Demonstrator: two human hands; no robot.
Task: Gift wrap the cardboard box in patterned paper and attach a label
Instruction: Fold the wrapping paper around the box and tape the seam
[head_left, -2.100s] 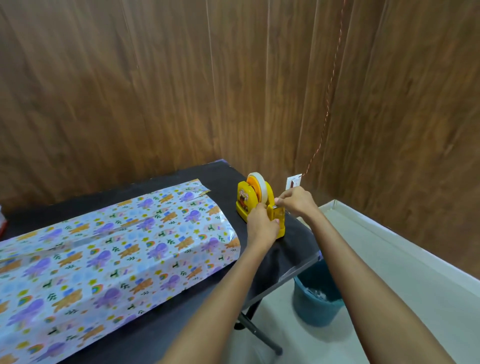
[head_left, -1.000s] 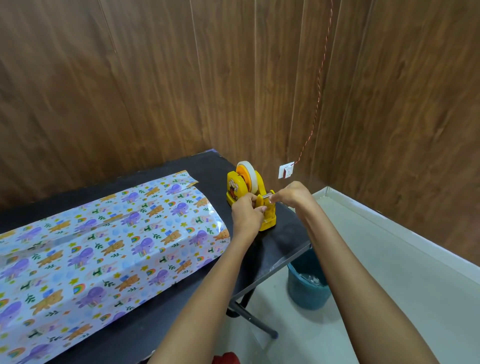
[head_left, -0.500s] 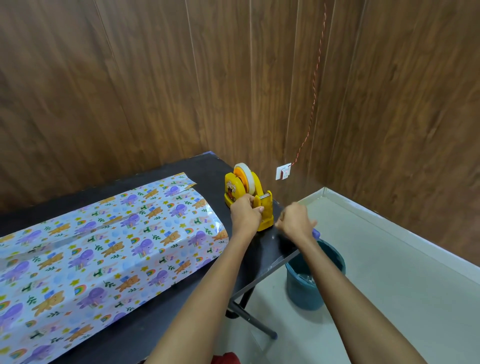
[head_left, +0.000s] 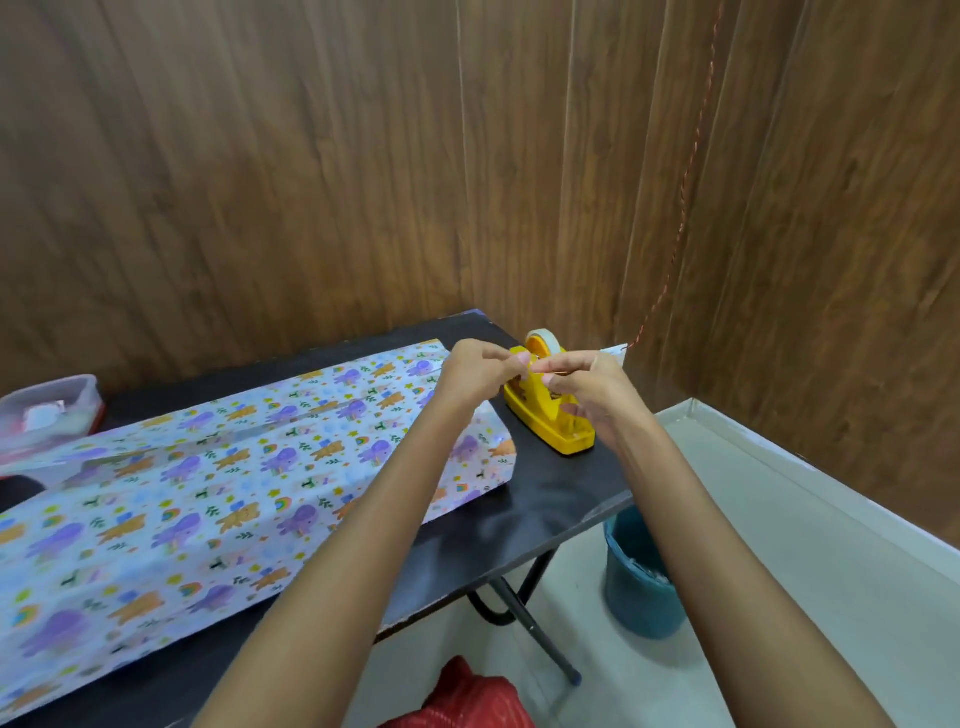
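Note:
A long box wrapped in patterned paper (head_left: 249, 483) with purple and orange figures lies across the black table (head_left: 550, 509). At its right end stands a yellow tape dispenser (head_left: 550, 421) with a white roll. My left hand (head_left: 475, 371) and my right hand (head_left: 587, 387) are raised just above the dispenser, fingertips almost meeting. Between them they pinch a short clear strip of tape (head_left: 535, 365), which is barely visible. The box's cardboard is fully hidden by the paper.
A clear plastic container (head_left: 49, 410) sits at the table's back left. A blue bucket (head_left: 639, 582) stands on the floor under the table's right corner. Wood-panel walls close in behind and right, with a thin orange cord (head_left: 685, 192) hanging down.
My left hand has left the dispenser's body and my right hand has come back up from the table's edge. Both now hold a tape strip above it. The view shifted left.

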